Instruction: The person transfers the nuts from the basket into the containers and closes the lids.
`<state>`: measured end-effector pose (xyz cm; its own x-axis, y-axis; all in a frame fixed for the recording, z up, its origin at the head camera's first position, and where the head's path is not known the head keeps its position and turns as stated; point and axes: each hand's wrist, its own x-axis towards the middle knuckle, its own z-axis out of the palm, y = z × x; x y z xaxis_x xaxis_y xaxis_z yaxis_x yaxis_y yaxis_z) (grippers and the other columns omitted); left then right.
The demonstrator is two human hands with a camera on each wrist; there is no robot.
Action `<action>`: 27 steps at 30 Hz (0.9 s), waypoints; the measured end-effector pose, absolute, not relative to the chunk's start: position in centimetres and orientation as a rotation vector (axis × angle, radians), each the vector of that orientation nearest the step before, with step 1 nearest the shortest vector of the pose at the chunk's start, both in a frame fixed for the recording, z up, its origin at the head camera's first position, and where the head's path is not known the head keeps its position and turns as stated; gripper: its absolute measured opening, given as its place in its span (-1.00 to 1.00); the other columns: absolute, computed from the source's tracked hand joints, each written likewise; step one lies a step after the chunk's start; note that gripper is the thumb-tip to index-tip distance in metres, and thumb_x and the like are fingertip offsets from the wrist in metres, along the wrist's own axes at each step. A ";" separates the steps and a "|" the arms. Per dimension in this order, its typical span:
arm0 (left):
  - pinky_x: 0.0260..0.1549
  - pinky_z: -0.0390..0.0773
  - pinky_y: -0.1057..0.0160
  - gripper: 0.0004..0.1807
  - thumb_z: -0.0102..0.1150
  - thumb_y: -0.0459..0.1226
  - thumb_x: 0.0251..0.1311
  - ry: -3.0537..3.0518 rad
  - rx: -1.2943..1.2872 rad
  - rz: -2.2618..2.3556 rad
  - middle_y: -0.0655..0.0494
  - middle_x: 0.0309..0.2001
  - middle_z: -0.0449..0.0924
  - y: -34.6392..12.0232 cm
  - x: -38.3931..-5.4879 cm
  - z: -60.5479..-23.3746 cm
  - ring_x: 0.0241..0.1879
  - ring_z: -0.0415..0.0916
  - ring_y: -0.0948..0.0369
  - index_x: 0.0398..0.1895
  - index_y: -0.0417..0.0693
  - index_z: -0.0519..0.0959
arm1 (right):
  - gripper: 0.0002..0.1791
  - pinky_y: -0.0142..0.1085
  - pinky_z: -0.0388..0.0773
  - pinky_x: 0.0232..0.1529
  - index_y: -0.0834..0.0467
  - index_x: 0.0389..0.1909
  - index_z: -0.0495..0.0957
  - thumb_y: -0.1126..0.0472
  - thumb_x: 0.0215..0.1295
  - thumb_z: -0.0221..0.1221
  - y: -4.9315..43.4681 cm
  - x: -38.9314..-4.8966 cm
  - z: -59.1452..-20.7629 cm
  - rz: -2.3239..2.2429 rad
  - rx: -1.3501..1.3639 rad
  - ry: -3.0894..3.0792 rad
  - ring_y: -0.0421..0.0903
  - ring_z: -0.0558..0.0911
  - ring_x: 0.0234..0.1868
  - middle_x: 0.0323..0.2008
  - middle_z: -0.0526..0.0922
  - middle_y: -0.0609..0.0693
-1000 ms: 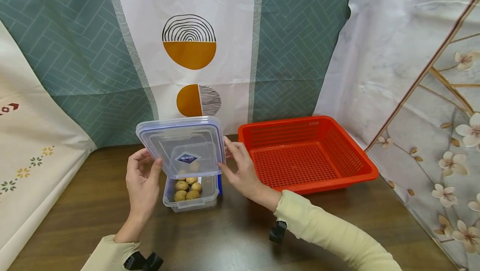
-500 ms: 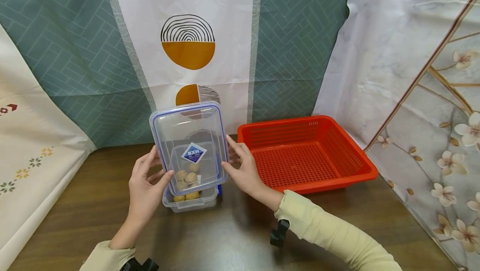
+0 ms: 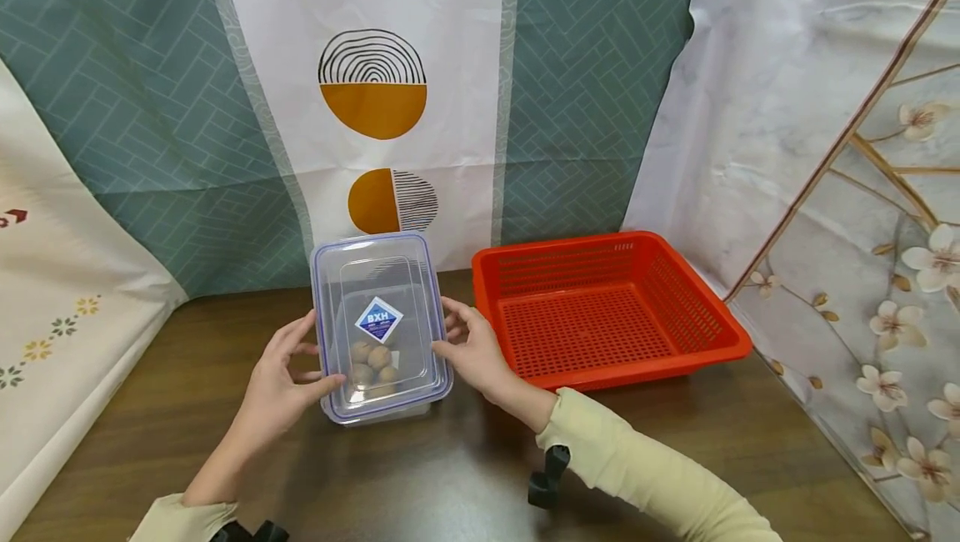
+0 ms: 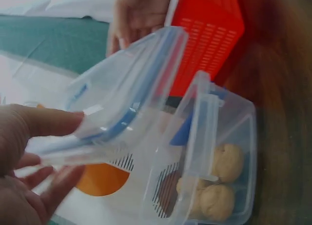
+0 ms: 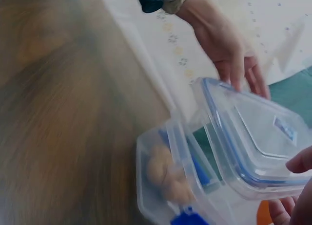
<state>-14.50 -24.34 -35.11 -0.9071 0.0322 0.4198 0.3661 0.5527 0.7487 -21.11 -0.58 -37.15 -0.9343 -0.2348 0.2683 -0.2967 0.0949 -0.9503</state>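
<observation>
My left hand and right hand hold a clear plastic lid with a blue seal by its two side edges, thumbs on top. A blue and white "BXH" label is on the lid. Below it stands a clear food container with several walnuts inside. The head view shows the walnuts through the lid, which covers most of the container there. Both wrist views show the lid tilted and apart from the container's rim. A blue latch hangs at the container's side.
A red perforated plastic basket stands on the wooden table, just right of my right hand. Patterned cloths hang behind the table and along both sides.
The lid first tilts up to face the head camera, then comes down and forward over the container, covering more of it. Both hands move with it and keep their hold.
</observation>
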 end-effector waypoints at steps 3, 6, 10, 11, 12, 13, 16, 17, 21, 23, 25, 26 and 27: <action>-0.41 0.53 0.43 -0.07 0.38 -0.51 -0.23 -2.549 -0.239 -1.285 -0.20 0.17 0.18 -25.3 -14.7 -35.1 -0.13 0.37 0.24 0.31 -0.31 0.13 | -0.40 -0.39 0.41 -0.28 0.31 0.12 0.38 0.46 -0.04 0.23 -1.6 -20.9 -37.8 1.979 0.501 -2.320 -0.05 0.45 -0.31 -0.27 0.45 0.13; -0.43 0.51 0.41 -0.07 0.39 -0.44 -0.19 -2.657 -0.144 -1.272 -0.25 0.17 0.18 -26.2 -15.1 -35.1 -0.09 0.38 -0.03 0.32 -0.32 0.11 | -0.42 -0.41 0.40 -0.30 0.31 0.10 0.40 0.43 -0.04 0.25 -2.5 -20.5 -38.3 1.936 0.460 -2.347 -0.07 0.44 -0.32 -0.28 0.45 0.11; -0.41 0.46 0.38 -0.09 0.38 -0.38 -0.15 -2.745 -0.033 -1.274 -0.29 0.16 0.22 -27.0 -15.8 -35.4 -0.04 0.38 -0.14 0.32 -0.31 0.11 | -0.44 -0.47 0.37 -0.36 0.34 0.07 0.43 0.41 -0.06 0.28 -3.5 -20.4 -38.8 1.845 0.439 -2.358 -0.10 0.43 -0.36 -0.32 0.45 0.11; -0.39 0.46 0.36 -0.10 0.37 -0.38 -0.14 -2.755 -0.009 -1.285 -0.29 0.16 0.24 -27.1 -16.1 -35.5 -0.03 0.39 -0.13 0.31 -0.31 0.13 | -0.44 -0.48 0.35 -0.36 0.34 0.07 0.43 0.41 -0.05 0.28 -3.7 -20.4 -38.9 1.833 0.432 -2.357 -0.12 0.42 -0.37 -0.33 0.44 0.11; -0.37 0.45 0.35 -0.12 0.36 -0.37 -0.14 -2.763 0.016 -1.299 -0.29 0.15 0.27 -27.3 -16.3 -35.6 -0.04 0.40 -0.12 0.30 -0.30 0.15 | -0.44 -0.48 0.35 -0.36 0.36 0.06 0.44 0.40 -0.06 0.28 -3.9 -20.5 -39.1 1.827 0.429 -2.349 -0.13 0.41 -0.38 -0.35 0.43 0.11; -0.35 0.44 0.33 -0.15 0.35 -0.37 -0.13 -2.769 0.044 -1.314 -0.29 0.12 0.30 -27.4 -16.5 -35.8 -0.05 0.41 -0.09 0.29 -0.30 0.17 | -0.44 -0.48 0.35 -0.37 0.38 0.05 0.44 0.41 -0.07 0.28 -4.1 -20.6 -39.4 1.823 0.430 -2.336 -0.13 0.41 -0.39 -0.37 0.42 0.10; -0.31 0.46 0.29 -0.21 0.33 -0.37 -0.12 -2.793 0.101 -1.362 -0.32 0.07 0.38 -27.8 -17.2 -36.3 -0.09 0.44 -0.03 0.25 -0.34 0.23 | -0.44 -0.48 0.35 -0.37 0.41 0.03 0.45 0.39 -0.10 0.28 -4.7 -20.8 -40.2 1.815 0.415 -2.311 -0.15 0.40 -0.40 -0.42 0.40 0.07; -0.29 0.46 0.28 -0.23 0.31 -0.37 -0.11 -2.805 0.117 -1.379 -0.33 0.06 0.39 -27.9 -17.4 -36.5 -0.10 0.45 0.00 0.25 -0.34 0.23 | -0.43 -0.48 0.36 -0.37 0.42 0.03 0.45 0.39 -0.12 0.28 -4.9 -20.9 -40.4 1.814 0.409 -2.297 -0.16 0.41 -0.41 -0.43 0.40 0.07; -0.28 0.52 0.26 -0.26 0.28 -0.41 -0.09 -2.815 0.152 -1.471 -0.37 0.07 0.37 -28.1 -18.2 -37.0 -0.14 0.48 0.06 0.23 -0.41 0.22 | -0.43 -0.50 0.35 -0.40 0.43 0.01 0.47 0.38 -0.16 0.25 -5.3 -21.5 -41.5 1.823 0.372 -2.252 -0.16 0.42 -0.42 -0.45 0.41 0.06; -0.28 0.54 0.23 -0.27 0.26 -0.43 -0.08 -2.810 0.164 -1.519 -0.39 0.07 0.37 -28.0 -18.6 -37.2 -0.14 0.49 0.07 0.22 -0.43 0.22 | -0.43 -0.52 0.35 -0.43 0.44 0.00 0.47 0.38 -0.17 0.24 -5.4 -21.8 -41.8 1.842 0.358 -2.226 -0.14 0.42 -0.42 -0.44 0.42 0.09; -0.26 0.55 0.21 -0.28 0.23 -0.44 -0.07 -2.809 0.176 -1.553 -0.42 0.06 0.37 -27.9 -18.9 -37.3 -0.14 0.51 0.07 0.22 -0.45 0.21 | -0.44 -0.54 0.34 -0.45 0.43 -0.01 0.48 0.38 -0.16 0.25 -5.4 -22.1 -42.1 1.845 0.343 -2.216 -0.11 0.43 -0.41 -0.44 0.42 0.11; -0.24 0.54 0.18 -0.29 0.22 -0.44 -0.06 -2.812 0.179 -1.569 -0.43 0.06 0.36 -27.9 -19.1 -37.3 -0.16 0.52 0.07 0.22 -0.46 0.20 | -0.45 -0.54 0.34 -0.44 0.43 -0.01 0.48 0.37 -0.15 0.26 -5.4 -22.3 -42.2 1.838 0.339 -2.214 -0.09 0.44 -0.40 -0.44 0.43 0.12; -0.21 0.54 0.15 -0.29 0.21 -0.44 -0.05 -2.817 0.188 -1.584 -0.44 0.06 0.36 -27.8 -19.2 -37.3 -0.16 0.52 0.07 0.22 -0.47 0.19 | -0.46 -0.54 0.34 -0.43 0.43 -0.02 0.49 0.36 -0.14 0.26 -5.4 -22.4 -42.4 1.829 0.333 -2.221 -0.07 0.45 -0.40 -0.43 0.43 0.13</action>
